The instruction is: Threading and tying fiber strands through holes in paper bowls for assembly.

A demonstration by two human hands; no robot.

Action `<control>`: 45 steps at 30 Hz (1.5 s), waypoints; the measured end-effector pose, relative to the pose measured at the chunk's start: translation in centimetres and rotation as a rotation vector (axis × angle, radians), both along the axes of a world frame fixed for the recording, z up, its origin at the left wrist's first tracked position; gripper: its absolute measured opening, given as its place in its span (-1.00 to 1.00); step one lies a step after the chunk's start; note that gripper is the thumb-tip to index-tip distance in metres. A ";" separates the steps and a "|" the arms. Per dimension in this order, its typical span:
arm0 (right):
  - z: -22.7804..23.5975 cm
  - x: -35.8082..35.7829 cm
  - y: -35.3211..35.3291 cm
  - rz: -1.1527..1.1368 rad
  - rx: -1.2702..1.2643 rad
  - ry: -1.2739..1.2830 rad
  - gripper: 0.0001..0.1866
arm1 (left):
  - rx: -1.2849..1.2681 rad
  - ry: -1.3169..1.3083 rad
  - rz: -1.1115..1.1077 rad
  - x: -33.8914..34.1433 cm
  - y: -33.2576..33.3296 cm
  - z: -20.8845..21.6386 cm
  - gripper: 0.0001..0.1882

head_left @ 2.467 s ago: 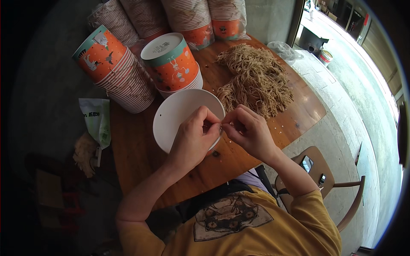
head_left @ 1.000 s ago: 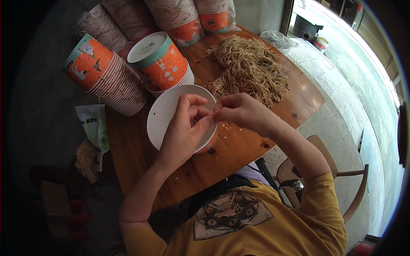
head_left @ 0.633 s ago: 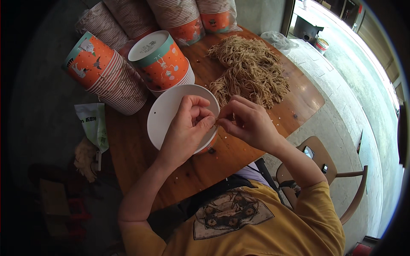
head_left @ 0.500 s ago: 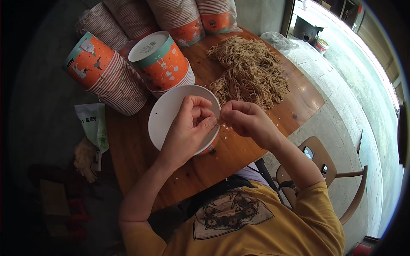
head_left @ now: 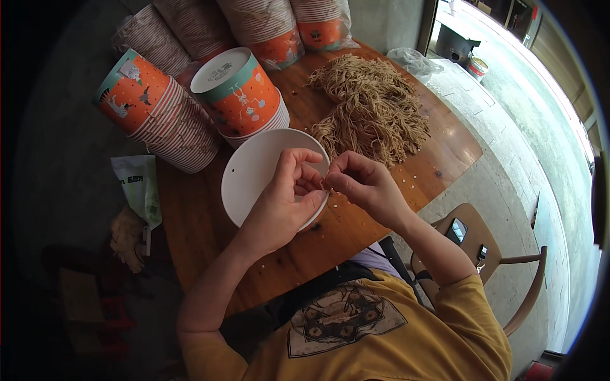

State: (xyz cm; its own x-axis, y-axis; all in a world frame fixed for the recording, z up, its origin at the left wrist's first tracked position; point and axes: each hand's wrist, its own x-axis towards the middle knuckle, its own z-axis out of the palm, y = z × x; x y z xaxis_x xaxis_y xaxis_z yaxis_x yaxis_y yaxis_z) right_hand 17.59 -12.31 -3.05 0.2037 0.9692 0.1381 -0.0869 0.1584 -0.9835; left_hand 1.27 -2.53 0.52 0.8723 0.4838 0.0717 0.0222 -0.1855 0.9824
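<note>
A dark phone [head_left: 457,231] is lying on the seat of a wooden chair [head_left: 471,239], and a small dark object [head_left: 483,251] is lying beside it. A clear plastic bag [head_left: 413,63] is showing at the table's [head_left: 454,143] far right edge, while a dark container [head_left: 454,44] and a small tin [head_left: 477,68] are standing beyond. A white and green packet [head_left: 141,190] is resting near the left edge.

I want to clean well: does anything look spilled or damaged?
Pale bits lie scattered on the wooden table, like litter. Also, one dark dot shows inside the white tub; whether hole or stain, I cannot tell.
</note>
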 end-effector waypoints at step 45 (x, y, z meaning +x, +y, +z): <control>-1.5 -0.2 -1.6 -0.079 0.090 0.004 -0.87 | -0.077 0.098 0.068 0.5 0.0 0.4 -0.90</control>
State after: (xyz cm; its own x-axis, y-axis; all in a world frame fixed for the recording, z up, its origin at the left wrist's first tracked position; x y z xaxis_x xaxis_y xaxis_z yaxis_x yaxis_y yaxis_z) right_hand 17.39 -13.89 -4.57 0.2794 0.9340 0.2227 -0.0745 0.2523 -0.9648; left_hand 1.73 -2.56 0.97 0.8381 0.5430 -0.0516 0.1283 -0.1043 0.9862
